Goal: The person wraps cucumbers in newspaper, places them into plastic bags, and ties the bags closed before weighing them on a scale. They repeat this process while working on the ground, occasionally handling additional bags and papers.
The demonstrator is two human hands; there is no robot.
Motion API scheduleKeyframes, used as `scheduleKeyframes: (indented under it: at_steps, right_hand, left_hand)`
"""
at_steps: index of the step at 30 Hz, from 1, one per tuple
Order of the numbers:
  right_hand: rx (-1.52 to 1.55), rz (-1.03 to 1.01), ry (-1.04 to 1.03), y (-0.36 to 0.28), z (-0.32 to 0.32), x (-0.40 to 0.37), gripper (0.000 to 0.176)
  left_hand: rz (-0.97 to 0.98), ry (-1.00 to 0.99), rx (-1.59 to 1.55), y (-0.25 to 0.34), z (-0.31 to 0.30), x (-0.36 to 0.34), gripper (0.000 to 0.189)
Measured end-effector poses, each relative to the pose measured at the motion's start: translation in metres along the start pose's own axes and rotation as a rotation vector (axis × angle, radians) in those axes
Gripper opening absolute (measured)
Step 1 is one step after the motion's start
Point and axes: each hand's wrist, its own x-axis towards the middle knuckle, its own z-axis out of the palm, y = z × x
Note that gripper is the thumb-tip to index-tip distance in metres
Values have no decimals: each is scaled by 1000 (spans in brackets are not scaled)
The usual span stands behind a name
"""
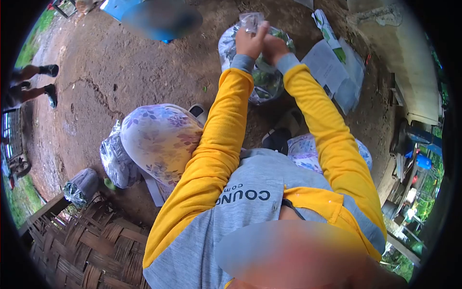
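Note:
A clear plastic bag [266, 85] filled with green leafy pieces stands on the dirt ground in front of me. My left hand [249, 44] is closed around the gathered plastic at the bag's mouth, its thumb pointing up. A tuft of see-through plastic sticks out above that hand. Right beside it, my right hand [275, 49] is closed at the same mouth of the bag, with its fingers partly hidden behind the left hand.
Right of the bag lie printed plastic sacks [332, 62]. At my left are a stuffed silvery bag [117, 161], a smaller filled bag [83, 185] and woven bamboo [91, 241]. A person's booted legs [41, 79] show at far left. Blue plastic [115, 8] lies at the top.

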Motion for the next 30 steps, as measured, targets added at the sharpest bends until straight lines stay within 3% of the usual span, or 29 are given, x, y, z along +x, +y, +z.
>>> scheduleKeyframes:
  at_steps: [2,4,5,6,8,12,13,15,17,19,22,23,24,25,26,27,30]
  right_hand:
    - [85,-98,-3,6,-5,4,26]
    - [338,-136,189,8,-25,5,25]
    - [784,-69,132,24,-20,11,26]
    - [1074,141,8,30,-35,6,35]
    - [1311,164,133,36,-46,-4,32]
    - [1222,-381,386,19,-63,-29,27]
    - [1154,-492,492,8,-73,-35,26]
    - [1182,-391,504,37,-46,-31,38]
    - [757,-341,408,46,-21,-38,38]
    - [476,-365,343,33,-32,-46,23]
    - [684,-323,407,11,-31,-34,22]
    - [1005,-283,378,0,-30,-35,24]
    - [1119,-243,388,-2,-32,-32,22]
    - [1230,-201,397,-2,-35,-30,21]
    - [1340,-156,404,-1,-38,-27,20]
    - [1758,-153,106,4,-37,-26,20]
    - [1394,-44,-66,17,-41,-13,18]
  left_hand:
    - [-36,-72,193,-6,5,-11,36]
    - [-35,-56,234,-16,10,-15,34]
    - [-149,-130,306,-11,6,-21,40]
    - [-149,-142,381,-20,7,-22,41]
    - [-137,-163,529,-40,12,-23,43]
    - [-197,-221,643,-34,19,-20,44]
    - [-43,-106,499,-39,21,-21,43]
    - [-106,-89,520,-42,23,-22,43]
    - [-132,-69,543,-38,24,-22,40]
    - [-146,-86,580,-34,25,-23,39]
    - [-221,-117,571,-24,21,-20,36]
    - [-195,-97,533,-27,21,-20,36]
    - [-168,-79,494,-35,21,-22,35]
    - [-147,-27,385,-43,20,-20,34]
    - [-249,38,45,-50,19,-17,33]
    - [-344,100,-296,-49,15,-13,32]
    - [-551,142,-1217,-60,-10,5,27]
